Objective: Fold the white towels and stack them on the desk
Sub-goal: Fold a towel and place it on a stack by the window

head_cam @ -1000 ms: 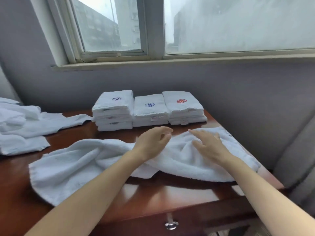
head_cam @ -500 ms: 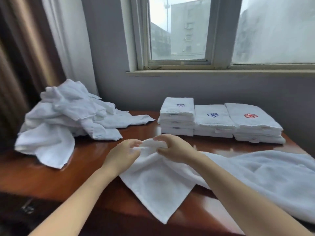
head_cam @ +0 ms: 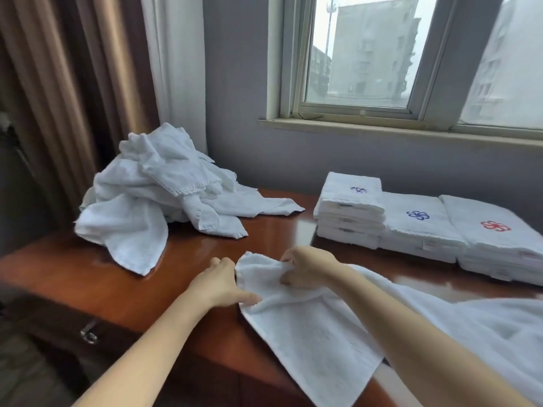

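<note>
A white towel (head_cam: 323, 333) lies spread across the front of the brown desk (head_cam: 264, 230), running off to the right. My left hand (head_cam: 223, 283) grips its left edge, thumb on top. My right hand (head_cam: 308, 267) pinches the far left corner and lifts it slightly. Three stacks of folded white towels stand at the back right: one with a small blue mark (head_cam: 349, 207), one with a blue flower (head_cam: 417, 224), one with a red flower (head_cam: 496, 239).
A heap of unfolded white towels (head_cam: 155, 195) sits at the desk's back left, next to brown curtains (head_cam: 73, 83). A window (head_cam: 367, 54) is behind the desk. A drawer handle (head_cam: 88, 333) shows on the desk's front left.
My view has swung left, bringing the towel heap into sight. Both hands have moved from the towel's middle to its left end and taken hold of the corner and edge.
</note>
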Demonstrator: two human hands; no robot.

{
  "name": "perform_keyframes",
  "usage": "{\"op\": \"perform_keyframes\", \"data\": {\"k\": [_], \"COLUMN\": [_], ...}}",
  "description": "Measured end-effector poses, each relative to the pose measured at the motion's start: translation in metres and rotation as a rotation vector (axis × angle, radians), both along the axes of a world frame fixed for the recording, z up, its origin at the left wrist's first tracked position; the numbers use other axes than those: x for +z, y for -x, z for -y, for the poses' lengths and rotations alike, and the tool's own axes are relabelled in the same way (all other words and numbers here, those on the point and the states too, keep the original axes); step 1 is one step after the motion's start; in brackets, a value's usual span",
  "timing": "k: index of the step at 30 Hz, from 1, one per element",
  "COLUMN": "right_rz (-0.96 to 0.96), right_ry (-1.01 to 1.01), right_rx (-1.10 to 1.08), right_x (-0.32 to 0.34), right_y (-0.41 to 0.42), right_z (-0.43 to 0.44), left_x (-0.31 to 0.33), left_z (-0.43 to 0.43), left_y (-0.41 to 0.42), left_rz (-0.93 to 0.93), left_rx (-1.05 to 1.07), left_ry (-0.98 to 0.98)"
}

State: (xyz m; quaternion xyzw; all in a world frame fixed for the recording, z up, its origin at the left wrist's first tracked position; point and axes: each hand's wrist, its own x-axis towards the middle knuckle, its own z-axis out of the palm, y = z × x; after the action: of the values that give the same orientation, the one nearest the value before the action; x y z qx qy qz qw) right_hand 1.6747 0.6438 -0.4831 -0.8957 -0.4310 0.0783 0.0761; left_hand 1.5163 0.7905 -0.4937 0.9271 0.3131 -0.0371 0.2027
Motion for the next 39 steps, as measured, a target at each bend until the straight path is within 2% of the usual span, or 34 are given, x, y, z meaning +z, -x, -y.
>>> {"op": "perform_keyframes", "data": {"k": [3, 8, 13, 16, 20, 23, 25, 28, 30, 33, 35, 39], "right_rz": [-0.07, -0.33, -0.329, -0.294, -0.272, -0.352, -0.439, -0.629, -0.673, -0.861, -0.936, -0.818], "right_ry": [-0.156, -0.609, -0.9, -0.997, -1.087, -1.046, -0.925, -0.728, -0.586, -0.367, -0.275, -0.436], "right_rx": [-0.03, -0.186, -0.3, -0.321, -0.298, -0.238, -0.187, -0.118, -0.077, 0.008, 0.074, 0.023], "right_x": [0.0, 0.03, 0.058, 0.077, 0.111, 0.128, 0.126, 0.101, 0.075, 0.041, 0.028, 0.03], "right_y": [-0.003, -0.015, -0.023, -0.025, -0.021, -0.009, 0.001, 0.02, 0.03, 0.044, 0.049, 0.045], "right_z": [0.007, 0.025, 0.048, 0.063, 0.075, 0.077, 0.075, 0.062, 0.049, 0.032, 0.026, 0.031], "left_x": [0.002, 0.01, 0.031, 0.055, 0.093, 0.119, 0.125, 0.11, 0.094, 0.072, 0.066, 0.064], "left_z": [0.002, 0.012, 0.033, 0.042, 0.043, 0.04, 0.031, 0.011, -0.003, -0.019, -0.022, -0.006], "left_y": [-0.005, -0.03, -0.053, -0.067, -0.085, -0.086, -0.084, -0.079, -0.072, -0.06, -0.052, -0.045], "left_rz": [0.116, 0.324, 0.422, 0.607, 0.841, 0.957, 0.989, 0.909, 0.81, 0.683, 0.671, 0.648], "left_rx": [-0.013, -0.035, -0.048, 0.014, -0.019, -0.139, -0.088, 0.088, 0.151, 0.201, 0.171, -0.034], "left_ry": [0.046, 0.249, 0.62, 0.893, 0.748, 0.765, 0.818, 0.868, 0.896, 0.682, 0.504, 0.371]}}
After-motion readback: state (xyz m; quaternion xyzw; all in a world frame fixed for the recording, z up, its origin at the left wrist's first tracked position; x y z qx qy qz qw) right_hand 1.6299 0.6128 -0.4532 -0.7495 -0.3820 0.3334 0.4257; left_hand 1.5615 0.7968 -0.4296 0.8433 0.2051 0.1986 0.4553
